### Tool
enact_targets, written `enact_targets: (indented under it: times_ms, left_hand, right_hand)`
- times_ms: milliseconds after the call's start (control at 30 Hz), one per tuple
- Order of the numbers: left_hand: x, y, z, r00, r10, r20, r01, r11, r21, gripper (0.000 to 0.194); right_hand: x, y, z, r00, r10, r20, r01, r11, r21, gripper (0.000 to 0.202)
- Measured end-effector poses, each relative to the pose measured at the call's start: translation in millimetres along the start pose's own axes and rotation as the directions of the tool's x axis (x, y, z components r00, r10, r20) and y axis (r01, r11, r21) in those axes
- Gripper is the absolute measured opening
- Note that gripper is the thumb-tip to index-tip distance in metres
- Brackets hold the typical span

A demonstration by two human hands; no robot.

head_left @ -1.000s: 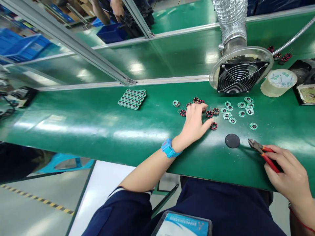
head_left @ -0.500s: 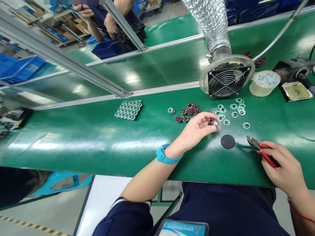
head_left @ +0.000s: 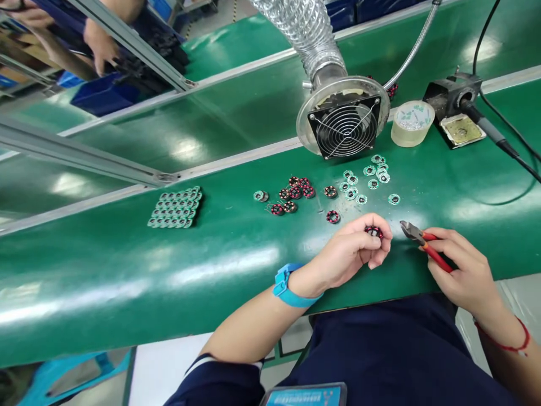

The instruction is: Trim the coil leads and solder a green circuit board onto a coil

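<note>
My left hand [head_left: 353, 251] is closed around a small red-and-black wound coil [head_left: 374, 232], held just above the green belt [head_left: 127, 270] near its front edge. My right hand [head_left: 460, 268] grips red-handled cutters [head_left: 422, 239], whose jaws point left toward the coil, a short gap away. More loose coils [head_left: 296, 192] lie on the belt behind my left hand. Small round green circuit boards [head_left: 367, 177] are scattered to their right.
A block of round boards [head_left: 175, 207] sits at the left. A fume fan [head_left: 343, 127] with a foil duct stands behind the parts, beside a tape roll [head_left: 412, 121] and a soldering-iron stand [head_left: 459, 110]. Another person's hands [head_left: 99, 48] work at far left.
My left hand picked a coil off the belt and drew it toward me. My right hand brought the cutters closer to it. The view shifted right; the black disc is hidden.
</note>
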State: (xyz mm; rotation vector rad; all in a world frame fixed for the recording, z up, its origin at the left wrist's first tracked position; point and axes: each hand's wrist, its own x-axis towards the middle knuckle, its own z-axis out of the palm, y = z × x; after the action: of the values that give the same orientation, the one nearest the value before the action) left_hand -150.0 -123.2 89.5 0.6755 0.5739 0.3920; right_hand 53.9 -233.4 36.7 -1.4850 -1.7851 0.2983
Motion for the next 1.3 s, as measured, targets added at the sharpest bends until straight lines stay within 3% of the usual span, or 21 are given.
enact_targets:
  times_ms: [333,933,1300]
  left_hand:
    - [-2.9,-3.9,8.0,0.985,0.089,-0.148,-0.063,0.983,0.172,0.017]
    - [-4.5,-6.0,4.8,0.975,0.179,-0.129,-0.128,0.935,0.331,0.015]
    - [-4.6,-5.9,4.3,0.976,0.179,-0.122,-0.130,0.934,0.332,0.016]
  right_hand:
    - [-0.6,-5.2,4.8,1.000,-0.015,0.021,0.015,1.000,0.027,0.026]
    - [0.7,-8.3,4.9,0.994,-0.069,0.080,0.076,0.994,-0.078,0.019]
    - [-1.1,-3.1,4.1,0.996,-0.052,0.071,0.055,0.998,-0.038,0.025]
